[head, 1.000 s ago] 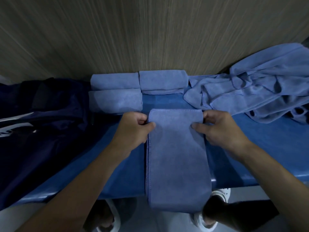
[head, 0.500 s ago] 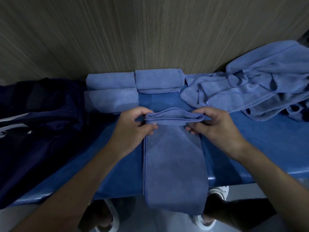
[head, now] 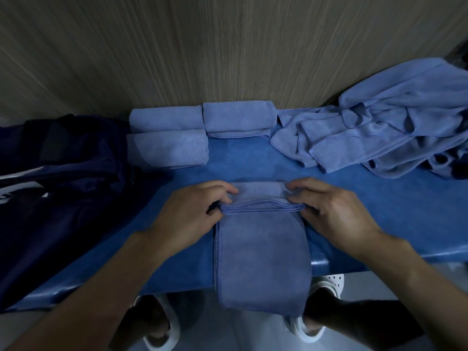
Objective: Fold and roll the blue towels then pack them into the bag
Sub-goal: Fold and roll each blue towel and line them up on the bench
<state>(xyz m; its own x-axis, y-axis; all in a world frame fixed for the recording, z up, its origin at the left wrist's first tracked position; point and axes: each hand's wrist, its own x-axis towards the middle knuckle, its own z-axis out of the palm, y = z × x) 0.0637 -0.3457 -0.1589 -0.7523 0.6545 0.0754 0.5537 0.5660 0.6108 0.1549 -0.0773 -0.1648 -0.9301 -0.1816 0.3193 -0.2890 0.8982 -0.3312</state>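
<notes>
Blue towel strip (head: 260,249) | step: rolling, first turn at far end; left hand (head: 192,211) and right hand (head: 334,211) each pinch a roll end | next, likely: tight even turns nearward

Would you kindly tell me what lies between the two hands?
In the head view, the rolled-over end of the towel lies there; the left hand and right hand each grip one side.
</notes>
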